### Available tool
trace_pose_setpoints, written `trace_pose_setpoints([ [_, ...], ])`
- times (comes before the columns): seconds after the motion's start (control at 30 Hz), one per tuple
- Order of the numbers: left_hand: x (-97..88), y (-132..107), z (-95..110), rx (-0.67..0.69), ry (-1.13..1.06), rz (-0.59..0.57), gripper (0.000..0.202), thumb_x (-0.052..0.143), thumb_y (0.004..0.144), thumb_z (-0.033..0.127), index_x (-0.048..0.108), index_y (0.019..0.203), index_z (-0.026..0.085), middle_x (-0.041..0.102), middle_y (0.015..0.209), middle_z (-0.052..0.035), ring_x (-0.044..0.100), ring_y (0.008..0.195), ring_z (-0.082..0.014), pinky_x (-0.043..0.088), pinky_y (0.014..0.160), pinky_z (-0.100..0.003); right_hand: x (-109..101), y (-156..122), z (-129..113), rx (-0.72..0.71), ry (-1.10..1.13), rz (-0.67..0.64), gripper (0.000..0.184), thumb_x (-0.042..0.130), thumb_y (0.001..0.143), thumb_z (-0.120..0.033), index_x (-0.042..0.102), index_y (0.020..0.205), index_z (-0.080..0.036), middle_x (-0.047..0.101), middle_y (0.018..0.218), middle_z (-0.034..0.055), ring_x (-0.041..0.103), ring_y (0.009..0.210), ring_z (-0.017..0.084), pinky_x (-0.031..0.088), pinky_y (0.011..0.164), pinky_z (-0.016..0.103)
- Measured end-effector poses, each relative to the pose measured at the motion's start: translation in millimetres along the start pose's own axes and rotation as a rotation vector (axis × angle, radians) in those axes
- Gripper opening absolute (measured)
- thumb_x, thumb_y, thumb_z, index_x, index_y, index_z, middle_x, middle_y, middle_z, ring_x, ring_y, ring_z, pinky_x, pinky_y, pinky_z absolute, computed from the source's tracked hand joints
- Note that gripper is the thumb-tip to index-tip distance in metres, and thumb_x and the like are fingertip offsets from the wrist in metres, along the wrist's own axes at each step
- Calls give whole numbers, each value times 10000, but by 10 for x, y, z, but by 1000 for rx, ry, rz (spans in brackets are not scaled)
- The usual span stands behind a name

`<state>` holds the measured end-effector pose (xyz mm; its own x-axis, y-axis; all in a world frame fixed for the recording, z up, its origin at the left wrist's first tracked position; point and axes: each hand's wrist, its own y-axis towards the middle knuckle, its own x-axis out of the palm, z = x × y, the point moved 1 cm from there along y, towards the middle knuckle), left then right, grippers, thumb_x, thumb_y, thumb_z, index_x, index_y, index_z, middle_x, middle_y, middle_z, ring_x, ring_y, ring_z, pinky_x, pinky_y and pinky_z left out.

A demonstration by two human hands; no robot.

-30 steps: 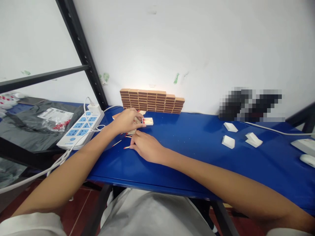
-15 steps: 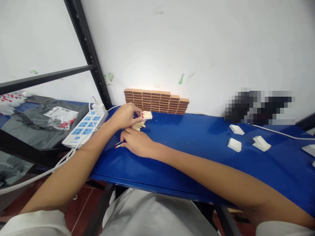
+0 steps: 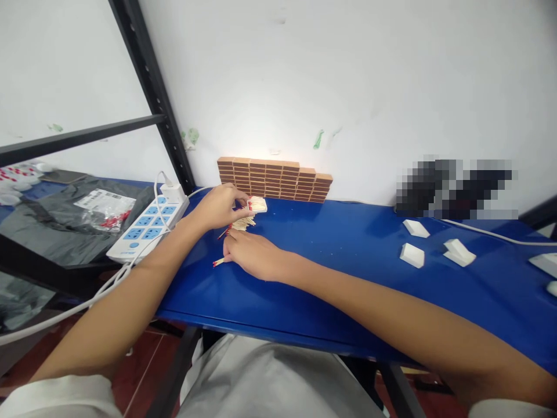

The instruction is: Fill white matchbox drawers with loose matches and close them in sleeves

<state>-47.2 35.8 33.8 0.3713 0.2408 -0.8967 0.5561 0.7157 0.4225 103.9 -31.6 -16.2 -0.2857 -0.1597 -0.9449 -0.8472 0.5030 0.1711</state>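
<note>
My left hand [image 3: 220, 207] grips a small open matchbox tray [image 3: 257, 204] filled with red-tipped matches, just in front of a stacked wall of brown matchboxes [image 3: 274, 179]. A loose heap of matches [image 3: 242, 223] lies on the blue table [image 3: 339, 255] between my hands. My right hand [image 3: 252, 254] rests knuckles-up on the table with its fingertips pinched on a single match [image 3: 217, 262] that pokes out to the left.
A white and blue power strip [image 3: 148, 227] with a plugged-in charger lies at the table's left edge beside a black shelf post [image 3: 152, 98]. Three small white boxes [image 3: 411, 255] sit at the right. Grey plastic bags lie on the left shelf.
My left hand drew the matchbox tray back toward the stack of boxes. My right hand slid left across the loose matches and now pinches one at the near side.
</note>
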Motion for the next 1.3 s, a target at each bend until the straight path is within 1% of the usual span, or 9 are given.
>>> trace_pose_setpoints([
  [0.17, 36, 1, 44, 32, 38, -44, 249, 732, 890, 408, 804, 977, 186, 784, 909, -86, 696, 879, -266, 485, 789, -354, -268, -281, 169, 58, 9, 112, 113, 571, 1048, -231, 642, 1019, -147, 621, 1042, 93, 598, 983, 209, 464, 872, 325],
  [0.33, 133, 2, 103, 52, -4, -79, 315, 753, 887, 449, 819, 1029, 175, 788, 931, -100, 699, 895, -261, 486, 807, -344, -566, -527, 594, 256, -29, 283, 104, 547, 1051, -218, 628, 1030, -156, 607, 1054, 88, 592, 939, 207, 445, 839, 323],
  [0.5, 220, -6, 189, 100, -98, -54, 349, 771, 875, 524, 821, 1024, 212, 789, 920, -69, 690, 909, -243, 486, 802, -323, -572, -582, 855, 313, -79, 307, 96, 545, 1039, -203, 629, 1041, -156, 605, 1056, 87, 588, 919, 207, 443, 823, 321],
  [0.73, 219, -17, 225, 113, -119, -65, 336, 774, 881, 504, 815, 1026, 204, 792, 938, -67, 688, 921, -239, 489, 810, -320, -516, -562, 859, 299, -52, 271, 84, 585, 1018, -198, 659, 1040, -165, 598, 1037, 66, 580, 874, 182, 428, 795, 300],
  [0.9, 166, -10, 217, 82, -151, -53, 337, 784, 867, 505, 821, 1021, 207, 795, 958, -67, 700, 910, -233, 493, 810, -315, -587, -560, 827, 306, 6, 325, 49, 634, 988, -189, 677, 989, -166, 593, 975, 47, 572, 861, 173, 413, 782, 283],
  [1.07, 93, 1, 127, 68, -49, -46, 353, 756, 881, 499, 822, 1031, 187, 780, 923, -95, 695, 887, -248, 494, 795, -334, -579, -491, 642, 291, -1, 436, 107, 614, 1006, -238, 684, 956, -174, 615, 956, 43, 560, 823, 161, 386, 742, 277],
  [1.13, 64, 1, 70, 62, 2, -30, 335, 729, 900, 475, 816, 1023, 175, 777, 925, -105, 691, 900, -259, 496, 809, -349, -511, -425, 551, 258, 9, 364, 94, 639, 992, -237, 696, 945, -179, 634, 966, 44, 569, 825, 158, 387, 747, 277],
  [1.2, 40, -2, 21, 51, 35, -22, 317, 703, 915, 459, 808, 1011, 176, 777, 930, -105, 688, 921, -268, 495, 810, -358, -411, -342, 496, 225, 39, 234, 57, 696, 957, -229, 710, 983, -181, 656, 990, 49, 592, 871, 166, 397, 768, 277],
  [1.3, 20, -7, -17, 28, 69, -23, 312, 696, 917, 463, 803, 1001, 182, 775, 936, -107, 684, 938, -280, 493, 802, -366, -269, -230, 501, 222, 66, 131, 47, 697, 959, -210, 716, 984, -174, 681, 1032, 67, 615, 949, 186, 410, 795, 283],
])
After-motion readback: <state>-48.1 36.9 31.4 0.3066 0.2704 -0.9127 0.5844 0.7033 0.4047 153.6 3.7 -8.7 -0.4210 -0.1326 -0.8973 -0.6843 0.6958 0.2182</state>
